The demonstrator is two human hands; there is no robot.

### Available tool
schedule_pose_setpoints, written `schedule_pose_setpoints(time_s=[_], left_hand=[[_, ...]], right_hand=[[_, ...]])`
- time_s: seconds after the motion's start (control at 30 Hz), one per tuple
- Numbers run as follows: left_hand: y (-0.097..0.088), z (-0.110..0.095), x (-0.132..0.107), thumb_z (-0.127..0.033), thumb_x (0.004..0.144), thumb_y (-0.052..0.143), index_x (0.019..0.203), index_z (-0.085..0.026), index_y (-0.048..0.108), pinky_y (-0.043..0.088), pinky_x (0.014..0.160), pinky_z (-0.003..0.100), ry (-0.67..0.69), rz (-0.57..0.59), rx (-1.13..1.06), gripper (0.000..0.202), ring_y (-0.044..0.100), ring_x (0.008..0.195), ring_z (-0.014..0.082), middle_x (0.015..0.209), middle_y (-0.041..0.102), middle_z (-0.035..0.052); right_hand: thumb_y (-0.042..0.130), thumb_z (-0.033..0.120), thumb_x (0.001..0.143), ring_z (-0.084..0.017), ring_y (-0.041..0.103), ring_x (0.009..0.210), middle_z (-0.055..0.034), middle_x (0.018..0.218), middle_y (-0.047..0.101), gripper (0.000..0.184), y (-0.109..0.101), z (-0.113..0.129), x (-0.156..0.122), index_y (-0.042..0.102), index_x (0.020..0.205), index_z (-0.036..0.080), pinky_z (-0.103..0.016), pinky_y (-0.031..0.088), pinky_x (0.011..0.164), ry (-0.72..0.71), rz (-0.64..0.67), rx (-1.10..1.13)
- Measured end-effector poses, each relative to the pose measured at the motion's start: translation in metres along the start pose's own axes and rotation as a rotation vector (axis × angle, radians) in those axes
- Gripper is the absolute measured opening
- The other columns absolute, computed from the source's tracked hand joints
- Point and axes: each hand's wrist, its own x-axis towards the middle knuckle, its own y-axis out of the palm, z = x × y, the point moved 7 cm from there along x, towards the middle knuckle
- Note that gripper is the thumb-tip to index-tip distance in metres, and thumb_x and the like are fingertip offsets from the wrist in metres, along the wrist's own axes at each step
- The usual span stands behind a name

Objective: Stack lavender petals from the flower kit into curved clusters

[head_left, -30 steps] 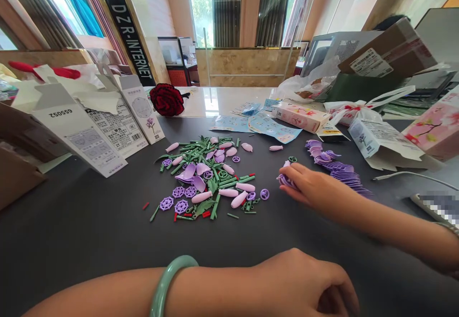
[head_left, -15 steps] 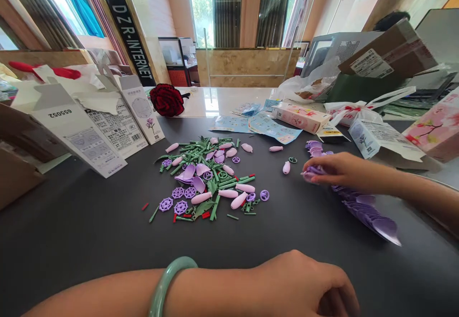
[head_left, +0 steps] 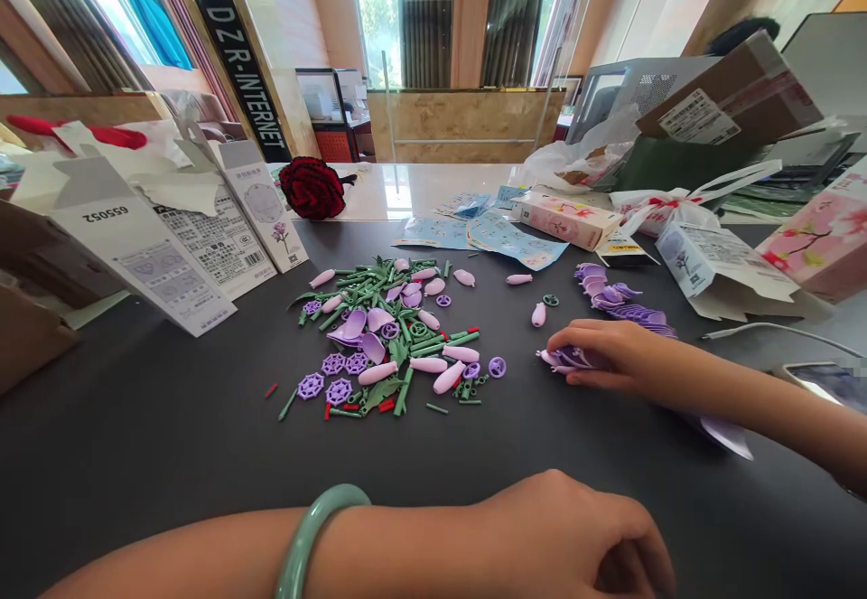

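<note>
My right hand (head_left: 610,360) lies low on the dark table (head_left: 169,418), fingers closed over a few purple petal pieces (head_left: 565,360). Behind it a row of purple petals (head_left: 619,301) runs toward my forearm. My left hand (head_left: 575,536) rests at the bottom edge in a loose fist, nothing visible in it; a green bangle (head_left: 315,531) circles that wrist. A heap of green stems, pink buds and purple parts (head_left: 393,332) is spread at the table's middle. A single pink bud (head_left: 538,313) lies just beyond my right fingers.
White flower-kit boxes (head_left: 169,247) lean at the left. A red knitted rose (head_left: 310,187) sits behind them. Blue instruction leaflets (head_left: 488,236), pink boxes (head_left: 567,219), an opened white box (head_left: 718,269), plastic bags and a cardboard carton (head_left: 731,98) crowd the right. A white cable (head_left: 778,332) trails there.
My right hand went right to the petal row, then came back left and nearer with purple petals under its fingers. The left hand stayed put.
</note>
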Motion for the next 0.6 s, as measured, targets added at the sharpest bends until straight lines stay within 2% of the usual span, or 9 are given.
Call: schedule_pose_setpoints(time_s=[0.27,0.37,0.5,0.6], left_hand=[[0.001,0.005,0.001,-0.020,0.077,0.063,0.082,-0.020,0.056,0.044,0.065,0.017,0.014,-0.027,-0.016,0.009,0.054,0.067,0.0080,0.073,0.055,-0.0051],[0.001,0.005,0.002,-0.020,0.077,0.063,0.080,-0.020,0.056,0.043,0.065,0.017,0.030,-0.045,-0.007,0.009,0.054,0.065,0.0079,0.072,0.055,-0.0050],[0.002,0.002,0.001,-0.022,0.077,0.062,0.082,-0.020,0.057,0.044,0.064,0.017,0.050,-0.046,-0.004,0.008,0.054,0.066,0.0084,0.073,0.056,-0.0045],[0.001,0.002,0.001,-0.022,0.077,0.062,0.081,-0.020,0.056,0.044,0.066,0.018,0.032,-0.044,0.012,0.008,0.054,0.066,0.0087,0.073,0.056,-0.0044]], right_hand=[[0.049,0.047,0.088,-0.020,0.060,0.072,-0.0077,0.094,0.065,0.037,0.001,0.011,-0.013,0.064,0.112,0.022,-0.033,0.047,0.068,0.024,0.016,0.006],[0.052,0.042,0.087,-0.020,0.061,0.072,-0.0060,0.092,0.065,0.031,0.001,0.012,-0.018,0.063,0.110,0.024,-0.032,0.046,0.068,0.034,-0.020,-0.008],[0.057,0.035,0.083,-0.021,0.063,0.079,-0.0046,0.094,0.066,0.021,0.013,0.012,-0.026,0.062,0.101,0.024,-0.031,0.046,0.070,0.048,-0.063,0.029],[0.062,0.037,0.081,-0.022,0.062,0.081,-0.0038,0.093,0.066,0.023,0.022,0.010,-0.031,0.062,0.100,0.025,-0.032,0.045,0.071,0.074,-0.062,0.080]])
